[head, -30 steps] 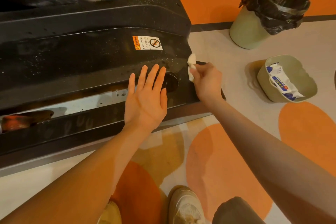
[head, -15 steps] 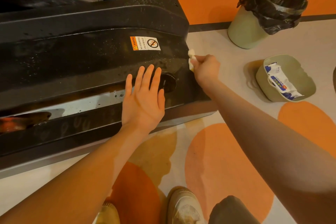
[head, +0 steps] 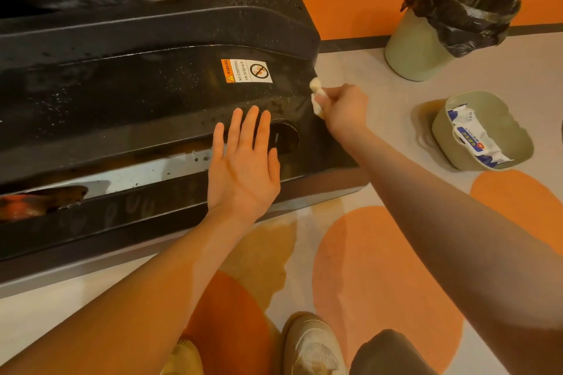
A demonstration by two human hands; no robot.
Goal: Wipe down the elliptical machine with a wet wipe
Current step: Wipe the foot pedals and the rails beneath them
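Two hands were at the black elliptical machine (head: 128, 94), which filled the space ahead of and left of them. Right of the right hand stood a lined bin (head: 451, 18) and, nearer, a green basket (head: 487, 100) with a wipe packet (head: 475, 137). Left hand (head: 243, 167) lay flat on the housing, fingers straight, holding nothing. Right hand (head: 344, 106) was curled round a bunched wet wipe (head: 316, 94), pressed to the housing's end edge, below-right of the warning label (head: 246, 70).

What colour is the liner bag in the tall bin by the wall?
Black, a crinkled glossy liner bag folded over the pale green bin, seen in the head view.
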